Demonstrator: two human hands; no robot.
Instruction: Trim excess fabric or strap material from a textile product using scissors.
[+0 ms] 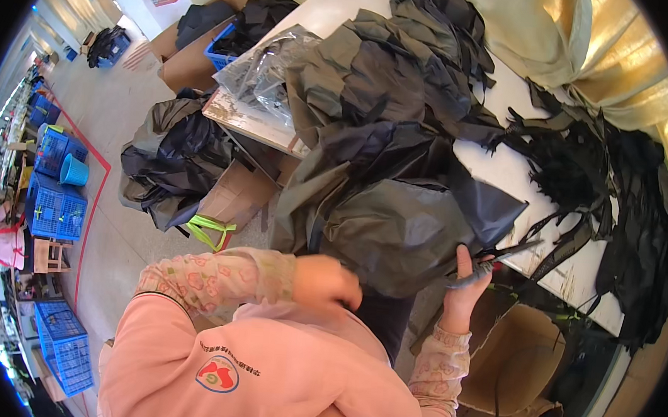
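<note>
A large piece of dark olive and black thin fabric (394, 228) hangs over the front edge of the white table (561, 279), against my body. My right hand (468, 284) is closed around the dark handles of a pair of scissors (518, 249) at the fabric's right side; the blades point to the right, over the table edge. My left hand (327, 281) is close to my chest, just below the fabric's lower left edge. Its fingers are curled but smeared by motion, so whether they hold anything cannot be made out.
More dark fabric (375, 64) is heaped on the table beside a clear plastic bag (270, 68). Black strips (636, 206) drape over its right end. A cardboard box (517, 353) stands below right. Another fabric pile (171, 158) lies to the left; blue crates (59, 212) line the floor beyond.
</note>
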